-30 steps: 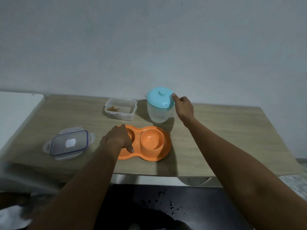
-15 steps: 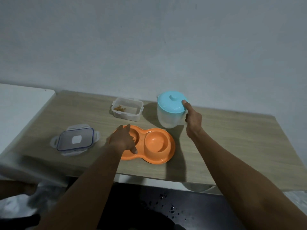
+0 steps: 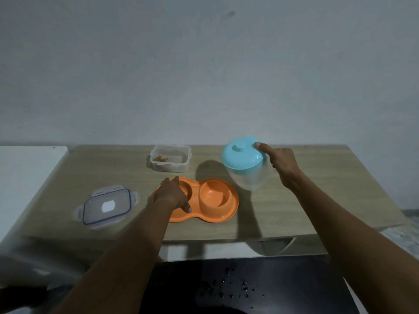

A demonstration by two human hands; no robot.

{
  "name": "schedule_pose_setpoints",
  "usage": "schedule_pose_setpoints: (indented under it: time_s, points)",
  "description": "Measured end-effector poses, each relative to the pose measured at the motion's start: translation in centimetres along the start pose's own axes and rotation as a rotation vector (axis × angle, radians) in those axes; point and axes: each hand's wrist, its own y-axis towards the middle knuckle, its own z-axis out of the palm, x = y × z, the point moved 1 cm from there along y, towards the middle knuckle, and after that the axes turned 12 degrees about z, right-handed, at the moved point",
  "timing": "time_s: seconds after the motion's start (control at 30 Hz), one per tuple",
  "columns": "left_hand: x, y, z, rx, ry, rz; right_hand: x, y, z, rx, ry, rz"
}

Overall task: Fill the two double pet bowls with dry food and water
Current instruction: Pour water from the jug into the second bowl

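Observation:
An orange double pet bowl lies near the front edge of the wooden table. My left hand grips its left rim, covering most of the left cup. The right cup looks empty. A clear jug with a turquoise lid is lifted off the table and tilted, to the right of the bowl. My right hand holds it at the handle, thumb pressed on the lid. Behind the bowl stands an open clear food container with a few brown pellets in one corner.
The container's clear lid with blue seal lies flat on the table at the left. A white surface adjoins the table's left side. The wall runs close behind. Below the front edge is a dark floor with scattered specks.
My right hand went from touching the lid to gripping the jug, then lifted and tilted it to the right of the bowl. My left hand stayed on the bowl's left rim.

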Motion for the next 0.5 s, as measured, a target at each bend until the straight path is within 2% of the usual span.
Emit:
schedule_pose_setpoints:
  time_s: [0.5]
  points:
    - [0.2,-0.5,-0.3,-0.008,-0.024,0.030,-1.0,-1.5,0.3,-0.057,-0.488,0.000]
